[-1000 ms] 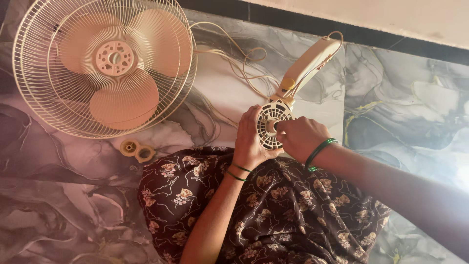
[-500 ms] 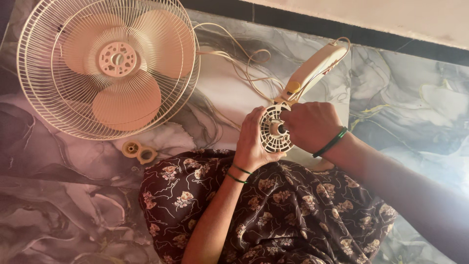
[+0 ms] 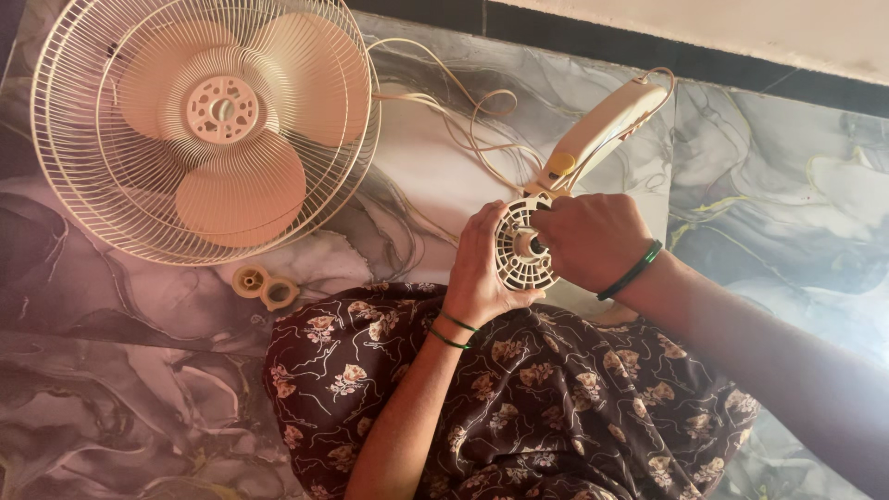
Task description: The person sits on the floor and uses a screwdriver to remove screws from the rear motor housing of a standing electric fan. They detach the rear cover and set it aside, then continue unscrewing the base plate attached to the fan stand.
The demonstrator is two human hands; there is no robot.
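Note:
A cream fan motor housing (image 3: 520, 248) with a round vented face rests against my knee on the floor. My left hand (image 3: 475, 268) grips its left rim. My right hand (image 3: 593, 239) is closed on the shaft at the centre of the vented face. The fan's cream neck and base (image 3: 602, 125) stretch away from the housing to the upper right. The cream wire guard (image 3: 102, 213) lies flat at the upper left with the three-blade fan blade (image 3: 243, 190) inside it.
Two small cream round caps (image 3: 263, 286) lie on the marbled grey floor (image 3: 120, 352) below the guard. A cream power cord (image 3: 454, 111) loops between guard and base. My lap is covered by dark floral cloth (image 3: 546, 407). A dark skirting and wall (image 3: 741, 28) run along the top.
My right hand has shifted from the right of the housing up over its centre. The view has drifted slightly, so the fan parts sit a little further right.

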